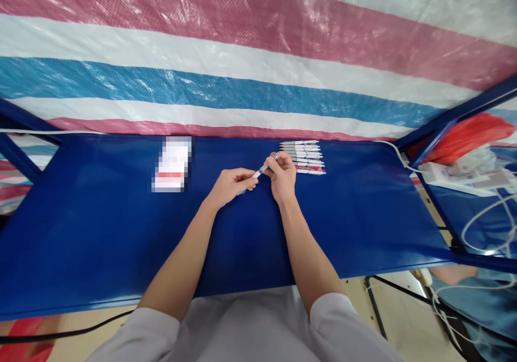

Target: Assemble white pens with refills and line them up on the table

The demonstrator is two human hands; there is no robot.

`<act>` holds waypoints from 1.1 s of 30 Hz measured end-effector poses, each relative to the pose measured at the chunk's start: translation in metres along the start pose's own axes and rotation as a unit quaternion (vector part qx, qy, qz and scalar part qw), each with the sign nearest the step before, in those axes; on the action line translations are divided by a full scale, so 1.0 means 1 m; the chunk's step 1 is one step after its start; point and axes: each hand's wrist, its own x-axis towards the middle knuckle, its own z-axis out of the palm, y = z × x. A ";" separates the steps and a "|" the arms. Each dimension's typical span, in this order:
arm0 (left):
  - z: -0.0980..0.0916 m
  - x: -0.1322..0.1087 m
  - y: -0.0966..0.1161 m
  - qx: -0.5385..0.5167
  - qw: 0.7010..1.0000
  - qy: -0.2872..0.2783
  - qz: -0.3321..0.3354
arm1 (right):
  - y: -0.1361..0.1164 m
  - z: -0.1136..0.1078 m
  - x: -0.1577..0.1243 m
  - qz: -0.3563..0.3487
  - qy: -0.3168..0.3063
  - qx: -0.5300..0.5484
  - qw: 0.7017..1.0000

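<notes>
Pen (260,173), one, slim, white barrel with grey or clear parts: held between both hands above the middle of the counter (363,216), on a slant, its lower end to the left, its upper end to the right.

Left hand (234,184), bare: grip closed on the pen toward its lower end, thumb and fingers pinching the barrel.

Right hand (284,174), bare: grip closed on the pen toward its upper end, fingers curled; whether it touches the row behind cannot be told.

Row of pens (307,155), mostly white, one with red: lying side by side just beyond and to the right of the right hand, which partly covers the near ones.

Pixelated rectangle (173,162), white with a red band, contents unreadable: on the counter, left of the left hand and well apart from it.

Counter: dark blue, smooth top.

Plastic sheet (242,90), striped red, white and blue: behind the counter's far edge.

Red plastic bag (468,136): far right, beside the blue metal frame (436,144).

White cable (393,147): running along the right rear corner.
</notes>
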 end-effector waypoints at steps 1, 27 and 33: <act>0.000 0.000 0.000 -0.004 1.000 -0.004 -0.001 | 0.000 0.000 -0.001 -0.001 0.001 -0.004 1.000; -0.008 -0.001 0.005 -0.008 0.999 -0.034 -0.015 | 0.002 0.002 0.003 0.009 -0.039 -0.020 0.999; -0.011 -0.007 0.006 -0.081 0.993 -0.068 -0.054 | 0.000 -0.001 -0.001 0.040 -0.079 0.004 0.996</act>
